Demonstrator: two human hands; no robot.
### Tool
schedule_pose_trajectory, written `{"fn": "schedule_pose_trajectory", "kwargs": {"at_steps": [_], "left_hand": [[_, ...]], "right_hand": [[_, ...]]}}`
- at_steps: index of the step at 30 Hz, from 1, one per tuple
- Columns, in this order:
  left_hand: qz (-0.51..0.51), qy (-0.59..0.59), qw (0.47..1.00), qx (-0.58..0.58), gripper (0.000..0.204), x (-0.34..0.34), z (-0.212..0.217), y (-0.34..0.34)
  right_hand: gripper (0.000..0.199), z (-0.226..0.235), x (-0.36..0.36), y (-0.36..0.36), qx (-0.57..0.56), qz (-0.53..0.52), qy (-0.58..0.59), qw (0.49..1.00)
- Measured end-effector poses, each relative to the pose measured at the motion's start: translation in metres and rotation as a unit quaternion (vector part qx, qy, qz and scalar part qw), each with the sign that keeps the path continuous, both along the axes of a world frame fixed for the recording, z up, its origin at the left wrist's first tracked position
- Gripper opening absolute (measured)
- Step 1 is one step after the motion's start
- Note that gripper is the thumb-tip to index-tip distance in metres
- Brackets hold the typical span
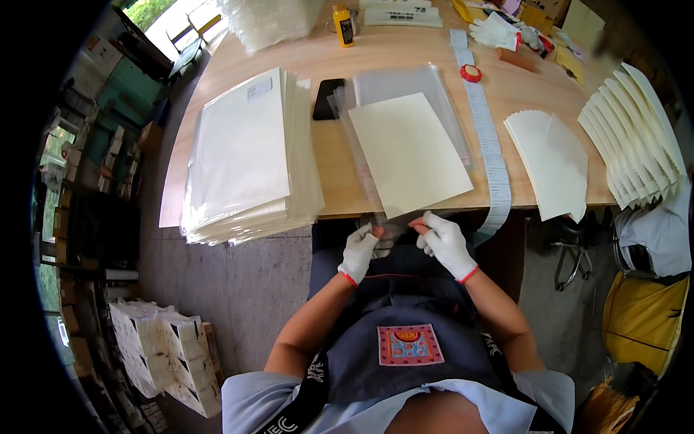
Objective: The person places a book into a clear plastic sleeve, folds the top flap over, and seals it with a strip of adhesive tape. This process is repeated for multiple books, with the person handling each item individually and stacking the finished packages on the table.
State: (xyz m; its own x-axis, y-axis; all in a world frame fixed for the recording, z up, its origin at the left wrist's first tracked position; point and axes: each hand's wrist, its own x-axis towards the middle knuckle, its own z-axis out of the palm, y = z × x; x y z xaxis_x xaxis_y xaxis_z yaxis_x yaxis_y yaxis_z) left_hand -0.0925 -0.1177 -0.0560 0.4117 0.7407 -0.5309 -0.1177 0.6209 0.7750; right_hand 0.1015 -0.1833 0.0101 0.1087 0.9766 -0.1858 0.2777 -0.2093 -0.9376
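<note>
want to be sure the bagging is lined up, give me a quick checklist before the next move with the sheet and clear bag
1. Both gloved hands on the bag's near edge: ok. The left hand and right hand pinch the clear bag at the table's front edge.
2. Cream sheet lying flat on the bag: ok, flat, turned slightly askew.
3. Sheet inside the bag or only on top: cannot tell.
4. Bag mouth open: cannot tell, the film is bunched between the fingers.
5. Label strip clear of the sheet: ok, it runs beside the sheet's right edge.
6. Phone clear of the bag: not ok, the bag's far left corner reaches it.
</note>
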Motion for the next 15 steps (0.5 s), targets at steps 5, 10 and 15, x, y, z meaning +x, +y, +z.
{"fn": "schedule_pose_trajectory", "kwargs": {"at_steps": [5, 10, 15], "left_hand": [[-0.054, 0.015, 0.998, 0.019, 0.020, -0.004, 0.008, 0.006], [-0.048, -0.008, 0.998, 0.025, 0.020, -0.008, 0.001, 0.009], [-0.022, 0.011, 0.999, 0.025, 0.019, -0.008, -0.003, 0.010]], "right_hand": [[0.012, -0.013, -0.027, 0.028, 0.171, 0.131, -0.370, 0.904], [0.011, -0.010, -0.043, 0.039, 0.154, 0.164, -0.486, 0.845], [0.010, -0.005, -0.033, 0.035, 0.102, 0.190, -0.245, 0.945]]}}
